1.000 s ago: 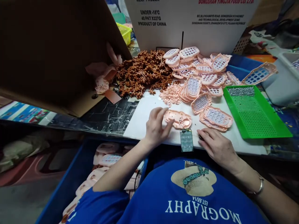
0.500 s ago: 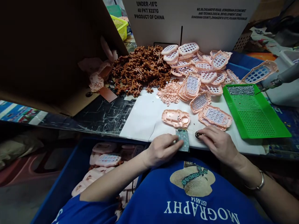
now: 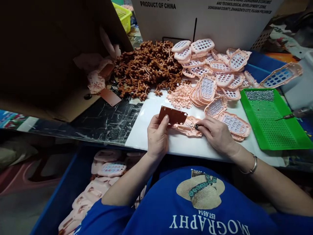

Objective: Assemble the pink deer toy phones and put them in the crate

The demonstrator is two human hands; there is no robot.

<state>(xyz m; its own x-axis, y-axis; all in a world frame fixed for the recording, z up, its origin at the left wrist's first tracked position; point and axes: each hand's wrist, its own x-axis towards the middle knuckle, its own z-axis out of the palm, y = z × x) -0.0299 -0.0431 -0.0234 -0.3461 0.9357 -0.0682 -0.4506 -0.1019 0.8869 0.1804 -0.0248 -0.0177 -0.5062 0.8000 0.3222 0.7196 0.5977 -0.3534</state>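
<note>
Brown board [image 3: 172,116]: held just above the counter [image 3: 144,130], copper side up and tilted, over the left end of the pink shell [image 3: 189,130].
Left hand [image 3: 157,137]: grip pinching the board's near-left corner, thumb on top.
Right hand [image 3: 216,134]: grip pinched on a small dark round part [image 3: 196,126], which thin wires join to the board.
Pink shell: lies open side up on the counter, touching the right hand's fingers.
Step in hand: judged to be fitting the board and round part into the shell.
Next move calls for: board lowered level, wires left slack, round part aligned with its seat.
Green tray [image 3: 269,125]: right of the shell, apart.
</note>
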